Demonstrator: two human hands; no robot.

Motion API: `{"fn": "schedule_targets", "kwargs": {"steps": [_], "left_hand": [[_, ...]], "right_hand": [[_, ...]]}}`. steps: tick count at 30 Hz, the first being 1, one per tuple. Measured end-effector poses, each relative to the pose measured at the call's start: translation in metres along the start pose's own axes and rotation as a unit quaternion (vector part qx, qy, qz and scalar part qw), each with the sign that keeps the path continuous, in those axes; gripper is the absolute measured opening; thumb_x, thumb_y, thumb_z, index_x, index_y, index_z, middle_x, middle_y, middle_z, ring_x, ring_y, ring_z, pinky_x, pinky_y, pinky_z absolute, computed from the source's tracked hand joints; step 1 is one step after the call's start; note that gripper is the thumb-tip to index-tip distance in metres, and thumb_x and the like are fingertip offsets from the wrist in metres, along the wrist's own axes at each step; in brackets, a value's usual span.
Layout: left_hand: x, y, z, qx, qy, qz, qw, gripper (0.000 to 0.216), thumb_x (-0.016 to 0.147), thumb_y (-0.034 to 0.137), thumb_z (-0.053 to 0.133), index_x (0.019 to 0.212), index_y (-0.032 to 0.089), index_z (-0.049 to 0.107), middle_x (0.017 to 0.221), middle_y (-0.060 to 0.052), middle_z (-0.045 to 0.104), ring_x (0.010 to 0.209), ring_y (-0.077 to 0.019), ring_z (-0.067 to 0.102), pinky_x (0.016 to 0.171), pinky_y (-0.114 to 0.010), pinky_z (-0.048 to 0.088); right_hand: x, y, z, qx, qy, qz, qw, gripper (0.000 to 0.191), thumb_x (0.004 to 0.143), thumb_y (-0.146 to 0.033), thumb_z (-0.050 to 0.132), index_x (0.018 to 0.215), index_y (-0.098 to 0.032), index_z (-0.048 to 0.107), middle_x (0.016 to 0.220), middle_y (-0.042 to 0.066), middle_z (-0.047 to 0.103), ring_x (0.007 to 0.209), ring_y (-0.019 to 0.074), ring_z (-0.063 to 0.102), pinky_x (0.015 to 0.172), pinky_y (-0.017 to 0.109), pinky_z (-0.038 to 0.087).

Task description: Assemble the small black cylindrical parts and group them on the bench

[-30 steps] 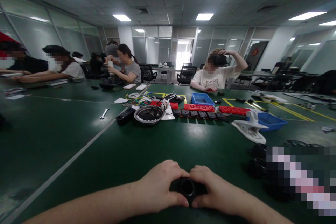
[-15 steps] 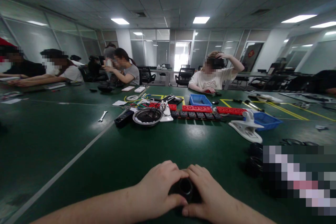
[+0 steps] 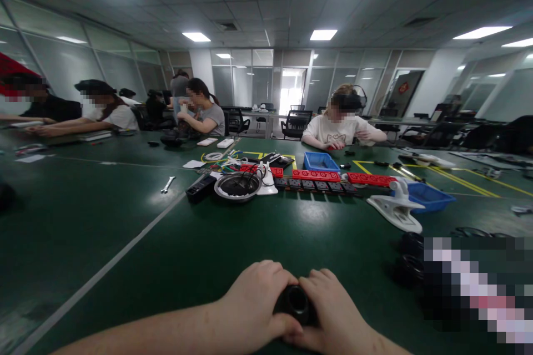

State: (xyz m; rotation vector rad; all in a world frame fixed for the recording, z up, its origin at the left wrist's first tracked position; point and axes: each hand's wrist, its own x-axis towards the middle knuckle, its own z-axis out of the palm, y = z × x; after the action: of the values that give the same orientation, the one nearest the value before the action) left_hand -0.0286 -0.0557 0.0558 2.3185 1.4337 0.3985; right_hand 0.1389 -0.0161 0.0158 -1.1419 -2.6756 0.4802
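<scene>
The left hand [image 3: 258, 302] and the right hand [image 3: 333, 310] grasp a black tube [image 3: 298, 300] between them, close to the near side of the green desk [image 3: 208, 249]. Fingers bend over its far side and the thumbs come together on the near side, with the round opening showing in the gap (whether its base touches the desk, I cannot tell).

To the right lie some black rings [image 3: 410, 269], next to a patch that is blurred out. Farther back, a white clamp [image 3: 397, 208] stands in front of a blue basket [image 3: 431, 197]. Across the middle run red strips [image 3: 315, 176] with a black strip [image 3: 320, 184] just in front of them. Left of these are a metal bowl [image 3: 237, 194] with dark cable in it, a black box [image 3: 202, 188] and a wrench [image 3: 167, 184]. A person in a white shirt [image 3: 339, 130] sits across the desk.
</scene>
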Motion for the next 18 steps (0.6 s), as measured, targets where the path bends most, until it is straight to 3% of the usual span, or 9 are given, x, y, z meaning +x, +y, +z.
{"fn": "schedule_targets", "kwargs": {"steps": [5, 7, 10, 14, 18], "left_hand": [[0.0, -0.002, -0.004, -0.003, -0.007, 0.042, 0.999, 0.043, 0.066, 0.04, 0.069, 0.102, 0.022, 0.056, 0.091, -0.002, 0.06, 0.083, -0.02, 0.052, 0.073, -0.029, 0.041], [0.002, -0.005, -0.007, -0.016, -0.026, 0.067, 0.997, 0.046, 0.067, 0.038, 0.069, 0.107, 0.024, 0.054, 0.093, -0.002, 0.06, 0.085, -0.0191, 0.053, 0.074, -0.028, 0.042], [0.002, -0.008, -0.008, -0.029, -0.04, 0.077, 0.996, 0.046, 0.066, 0.037, 0.07, 0.108, 0.025, 0.054, 0.093, -0.001, 0.06, 0.084, -0.0182, 0.054, 0.073, -0.026, 0.042], [-0.001, -0.004, -0.001, -0.039, -0.018, 0.027, 0.999, 0.044, 0.061, 0.043, 0.072, 0.099, 0.023, 0.058, 0.087, -0.001, 0.06, 0.079, -0.019, 0.055, 0.069, -0.027, 0.042], [-0.004, 0.002, 0.003, -0.036, 0.009, -0.027, 0.999, 0.042, 0.06, 0.041, 0.072, 0.094, 0.023, 0.057, 0.086, -0.001, 0.06, 0.078, -0.0202, 0.054, 0.068, -0.03, 0.042]], "right_hand": [[-0.001, 0.005, -0.013, 0.053, -0.042, -0.042, 0.997, 0.059, 0.051, -0.053, 0.071, 0.095, -0.018, 0.056, 0.089, 0.004, 0.053, 0.082, 0.0213, 0.046, 0.073, 0.034, 0.034], [0.0, 0.009, -0.02, 0.098, -0.086, -0.058, 0.99, 0.053, 0.056, -0.044, 0.072, 0.1, -0.021, 0.056, 0.095, 0.003, 0.052, 0.086, 0.0205, 0.046, 0.074, 0.032, 0.035], [0.002, 0.012, -0.022, 0.127, -0.115, -0.062, 0.983, 0.04, 0.058, -0.038, 0.072, 0.092, -0.021, 0.059, 0.089, 0.001, 0.053, 0.084, 0.0191, 0.046, 0.072, 0.029, 0.034], [0.003, 0.006, -0.006, 0.08, -0.054, -0.029, 0.995, 0.045, 0.048, -0.045, 0.075, 0.078, -0.016, 0.058, 0.075, 0.002, 0.053, 0.073, 0.0192, 0.047, 0.064, 0.03, 0.033], [-0.001, -0.003, 0.011, 0.018, 0.028, 0.004, 0.999, 0.036, 0.052, -0.042, 0.07, 0.07, -0.016, 0.055, 0.071, 0.003, 0.055, 0.069, 0.0196, 0.046, 0.066, 0.033, 0.031]]}}
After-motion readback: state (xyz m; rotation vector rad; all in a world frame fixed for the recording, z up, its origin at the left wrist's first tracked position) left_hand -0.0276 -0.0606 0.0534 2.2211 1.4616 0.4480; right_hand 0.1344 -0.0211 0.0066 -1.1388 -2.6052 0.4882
